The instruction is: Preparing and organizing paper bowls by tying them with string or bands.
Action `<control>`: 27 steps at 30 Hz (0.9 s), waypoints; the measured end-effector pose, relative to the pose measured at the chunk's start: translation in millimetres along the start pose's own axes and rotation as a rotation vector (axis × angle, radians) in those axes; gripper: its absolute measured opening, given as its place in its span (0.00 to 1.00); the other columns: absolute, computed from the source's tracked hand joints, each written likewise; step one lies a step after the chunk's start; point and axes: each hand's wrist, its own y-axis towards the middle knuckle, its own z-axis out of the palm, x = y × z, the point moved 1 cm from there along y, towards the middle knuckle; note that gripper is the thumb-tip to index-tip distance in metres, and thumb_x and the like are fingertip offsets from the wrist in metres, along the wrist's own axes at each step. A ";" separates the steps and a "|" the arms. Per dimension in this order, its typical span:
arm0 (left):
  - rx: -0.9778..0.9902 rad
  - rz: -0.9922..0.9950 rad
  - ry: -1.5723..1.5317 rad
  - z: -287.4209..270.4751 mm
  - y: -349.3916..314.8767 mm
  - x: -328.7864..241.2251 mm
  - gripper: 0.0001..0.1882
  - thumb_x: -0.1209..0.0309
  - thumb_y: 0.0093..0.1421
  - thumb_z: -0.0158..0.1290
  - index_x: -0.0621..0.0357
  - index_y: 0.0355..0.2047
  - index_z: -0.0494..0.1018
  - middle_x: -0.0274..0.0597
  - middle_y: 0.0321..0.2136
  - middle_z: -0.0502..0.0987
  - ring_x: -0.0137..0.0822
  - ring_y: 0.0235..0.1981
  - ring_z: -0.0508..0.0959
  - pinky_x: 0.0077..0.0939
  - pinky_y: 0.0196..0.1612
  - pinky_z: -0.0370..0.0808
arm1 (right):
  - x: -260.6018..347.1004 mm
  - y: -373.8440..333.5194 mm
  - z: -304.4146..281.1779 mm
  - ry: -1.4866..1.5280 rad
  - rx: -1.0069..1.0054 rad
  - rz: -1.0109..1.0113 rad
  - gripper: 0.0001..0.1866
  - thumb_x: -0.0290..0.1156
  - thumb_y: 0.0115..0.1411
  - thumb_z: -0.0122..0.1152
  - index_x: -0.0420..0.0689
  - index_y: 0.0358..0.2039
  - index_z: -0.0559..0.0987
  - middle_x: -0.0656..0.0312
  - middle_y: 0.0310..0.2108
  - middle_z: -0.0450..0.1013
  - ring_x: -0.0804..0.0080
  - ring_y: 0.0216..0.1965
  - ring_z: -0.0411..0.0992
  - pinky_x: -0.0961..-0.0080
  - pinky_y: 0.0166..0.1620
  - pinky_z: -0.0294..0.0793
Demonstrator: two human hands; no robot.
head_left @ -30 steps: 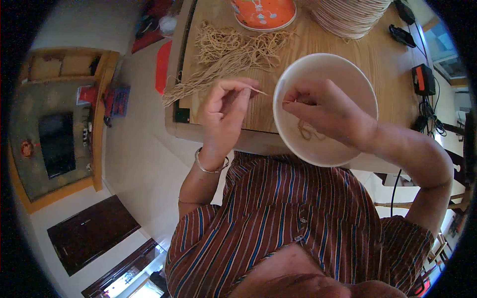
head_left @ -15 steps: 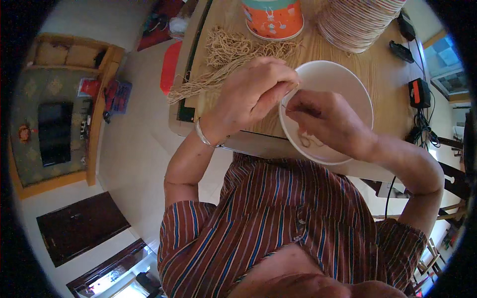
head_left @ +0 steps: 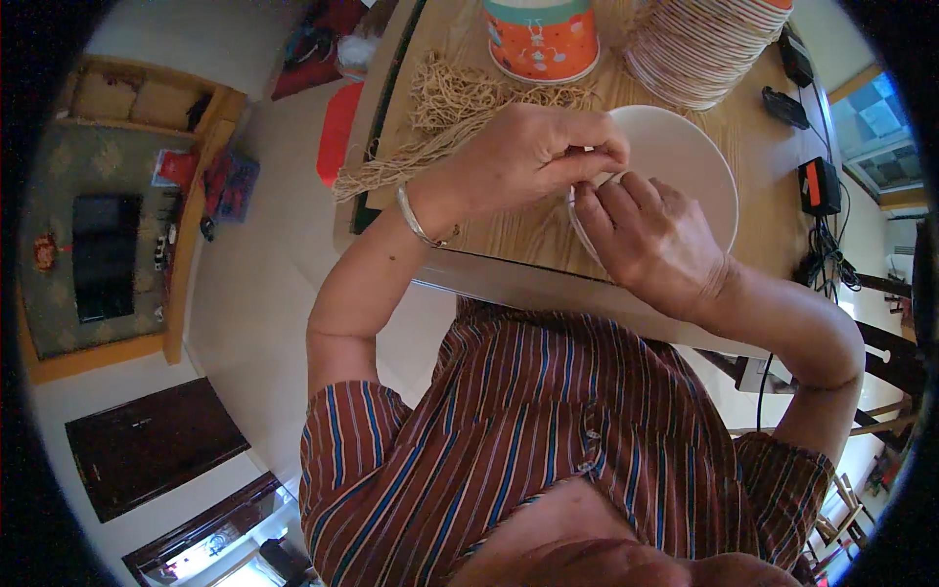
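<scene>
A white, round paper bucket (head_left: 675, 147) sits on the table's near edge with its mouth facing me. Over its left rim my two hands meet, fingertips almost touching. My left hand (head_left: 528, 157), a silver bangle on its wrist, is closed in a pinch. My right hand (head_left: 655, 235) lies across the bucket's mouth with its fingers curled and pinched together. A tiny tan bit shows between the fingertips, too small to name. Beyond my left hand lies a loose bundle of tan cords (head_left: 440, 98), its strands trailing left toward the table corner.
An orange and teal printed bucket (head_left: 543, 49) stands behind the cords. Nested buckets form a tall stack (head_left: 694, 59) at the back right. A black adapter with an orange label (head_left: 820, 186) and bundled cables (head_left: 831, 259) lie along the right edge. A red stool (head_left: 339, 132) stands left.
Both hands have shifted a little right and up, drawing closer together. The right hand has turned so its back shows more. Cord seen inside the bucket earlier is now hidden.
</scene>
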 end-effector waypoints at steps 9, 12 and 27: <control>0.005 0.017 0.001 5.0 5.9 -0.2 0.08 0.74 0.59 0.56 0.60 0.39 0.75 0.39 0.36 0.79 0.35 0.40 0.80 0.26 0.45 0.75 | -14.8 9.1 -8.6 0.133 0.278 0.214 0.08 0.31 0.50 0.57 0.39 0.28 0.77 0.52 0.22 0.75 0.63 0.24 0.76 0.68 0.28 0.77; -0.111 0.023 0.039 9.5 -0.2 -6.7 0.09 0.77 0.57 0.56 0.59 0.40 0.75 0.41 0.38 0.79 0.37 0.43 0.79 0.28 0.47 0.74 | -27.8 11.2 -3.3 0.370 0.331 0.330 0.09 0.32 0.53 0.56 0.41 0.21 0.76 0.55 0.17 0.73 0.64 0.20 0.75 0.66 0.26 0.74; -0.218 0.215 0.328 27.4 -45.2 -29.4 0.16 0.76 0.47 0.61 0.50 0.38 0.74 0.39 0.38 0.72 0.41 0.37 0.74 0.33 0.39 0.73 | -43.5 7.3 3.3 1.917 0.666 0.976 0.12 0.38 0.63 0.48 0.43 0.30 0.74 0.68 0.14 0.61 0.82 0.11 0.56 0.82 0.12 0.52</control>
